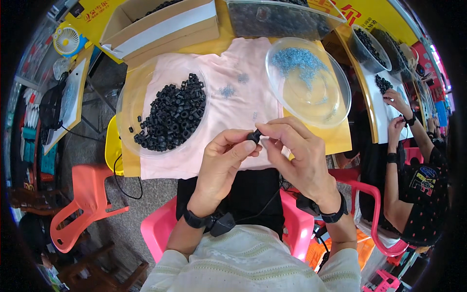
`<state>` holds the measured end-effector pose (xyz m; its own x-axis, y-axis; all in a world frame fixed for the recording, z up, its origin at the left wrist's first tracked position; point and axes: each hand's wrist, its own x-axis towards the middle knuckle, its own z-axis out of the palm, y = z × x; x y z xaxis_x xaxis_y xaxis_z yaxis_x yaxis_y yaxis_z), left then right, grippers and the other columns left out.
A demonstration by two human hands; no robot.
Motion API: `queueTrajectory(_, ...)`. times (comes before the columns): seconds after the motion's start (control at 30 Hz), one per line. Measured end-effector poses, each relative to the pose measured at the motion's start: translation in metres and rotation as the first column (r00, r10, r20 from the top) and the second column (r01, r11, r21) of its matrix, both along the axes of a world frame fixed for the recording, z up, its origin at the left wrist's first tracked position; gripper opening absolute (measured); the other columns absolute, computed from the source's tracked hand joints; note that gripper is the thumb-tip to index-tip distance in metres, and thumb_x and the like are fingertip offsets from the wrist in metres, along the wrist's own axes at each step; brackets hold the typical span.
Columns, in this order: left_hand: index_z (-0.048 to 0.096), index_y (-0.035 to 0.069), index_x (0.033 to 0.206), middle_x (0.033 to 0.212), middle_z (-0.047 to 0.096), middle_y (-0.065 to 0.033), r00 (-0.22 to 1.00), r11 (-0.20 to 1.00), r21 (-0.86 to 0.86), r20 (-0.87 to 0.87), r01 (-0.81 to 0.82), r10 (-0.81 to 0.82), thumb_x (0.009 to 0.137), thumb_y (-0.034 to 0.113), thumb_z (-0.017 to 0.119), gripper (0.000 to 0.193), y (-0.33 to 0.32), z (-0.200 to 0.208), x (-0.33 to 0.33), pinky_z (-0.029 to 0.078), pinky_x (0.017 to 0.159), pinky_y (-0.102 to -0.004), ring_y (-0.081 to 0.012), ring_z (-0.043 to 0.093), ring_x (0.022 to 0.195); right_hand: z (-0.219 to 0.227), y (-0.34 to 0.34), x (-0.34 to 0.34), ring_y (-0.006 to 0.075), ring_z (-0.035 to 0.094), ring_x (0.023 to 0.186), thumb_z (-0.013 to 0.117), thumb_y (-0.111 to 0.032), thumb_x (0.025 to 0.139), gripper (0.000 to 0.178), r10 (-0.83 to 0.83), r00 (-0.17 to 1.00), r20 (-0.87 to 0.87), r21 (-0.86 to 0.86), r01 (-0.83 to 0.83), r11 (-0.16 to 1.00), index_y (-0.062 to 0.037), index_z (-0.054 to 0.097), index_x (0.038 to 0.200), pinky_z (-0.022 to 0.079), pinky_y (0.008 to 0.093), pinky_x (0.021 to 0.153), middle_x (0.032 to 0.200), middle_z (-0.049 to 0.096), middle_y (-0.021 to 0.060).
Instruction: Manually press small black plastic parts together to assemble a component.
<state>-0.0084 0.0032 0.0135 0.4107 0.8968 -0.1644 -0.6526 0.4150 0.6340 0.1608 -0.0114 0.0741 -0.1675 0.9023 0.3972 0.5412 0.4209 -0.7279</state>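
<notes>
Above the near edge of the pink cloth, my left hand [221,158] pinches a small black cylindrical part [253,137] between thumb and fingers. My right hand [301,151] meets it from the other side, its fingertips closed at the part's upper end. Whatever lies between those right fingertips is too small and hidden to make out. To the left, a clear round tray [127,104] holds a heap of black ring-shaped parts [177,114]. Over on the right, another clear round tray [323,104] carries tiny bluish pieces [299,63].
Small clusters of bluish pieces [226,91] lie on the pink cloth [233,63]. A cardboard box [194,24] and a clear bin [287,22] of black parts stand at the back. Rightward, another person's hands [396,104] work at a table. An orange chair [87,194] is at left.
</notes>
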Motion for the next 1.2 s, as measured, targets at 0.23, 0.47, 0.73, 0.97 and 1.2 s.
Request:
queueTrajectory(0.23,0.063,0.004,0.107,0.106,0.066,-0.0094,0.973,0.970,-0.172,0.186,0.169,-0.137,0.092,0.004,0.063,0.015,-0.003,0.005,0.004,0.052,0.092,-0.0369,-0.0203,0.064,0.103,-0.010,-0.005,0.005,0.0293,0.062,0.085,0.072,0.002,0.071,0.039,-0.025,0.994,0.103,0.094,0.015,0.995,-0.0010,0.060,0.108,0.053,0.0345,0.069,0.098,0.061,0.0130)
queueTrajectory(0.47,0.061,0.005,0.107,0.108,0.066,-0.0110,0.968,0.974,-0.116,0.182,0.194,-0.171,0.097,0.014,0.058,0.014,-0.008,0.011,0.011,0.049,0.097,-0.0393,-0.0237,0.063,0.108,-0.012,-0.009,0.005,0.0284,0.061,0.082,0.072,0.001,0.067,0.036,-0.062,0.995,0.075,0.087,0.055,0.995,-0.0001,0.059,0.101,0.053,0.0354,0.068,0.092,0.058,0.0121)
queueTrajectory(0.73,0.058,0.005,0.097,0.110,0.066,-0.0138,0.972,0.969,-0.113,0.108,0.222,-0.210,0.098,0.018,0.056,0.013,-0.005,0.009,0.017,0.052,0.093,-0.0372,-0.0247,0.064,0.105,-0.009,-0.006,0.010,0.0260,0.058,0.074,0.071,0.001,0.067,0.031,-0.049,0.999,0.019,0.064,0.048,0.997,0.0000,0.058,0.095,0.050,0.0348,0.062,0.086,0.056,0.0102)
queueTrajectory(0.97,0.059,0.005,0.096,0.103,0.067,-0.0107,0.986,0.983,-0.107,0.080,0.151,-0.143,0.095,0.011,0.061,0.007,-0.009,0.000,0.015,0.053,0.089,-0.0335,-0.0187,0.065,0.097,-0.018,-0.008,0.013,0.0252,0.056,0.070,0.072,0.001,0.067,0.030,-0.024,0.999,0.043,0.068,0.021,0.997,0.0003,0.057,0.093,0.049,0.0337,0.060,0.082,0.055,0.0101)
queueTrajectory(1.2,0.061,0.003,0.100,0.101,0.067,-0.0102,0.992,0.987,-0.103,-0.013,0.123,-0.125,0.094,0.008,0.061,0.008,-0.010,-0.002,0.020,0.055,0.086,-0.0317,-0.0175,0.066,0.094,-0.025,-0.018,0.010,0.0261,0.060,0.072,0.073,-0.001,0.073,0.030,-0.105,0.994,-0.021,-0.024,0.105,0.994,0.0016,0.059,0.099,0.050,0.0335,0.062,0.084,0.058,0.0108)
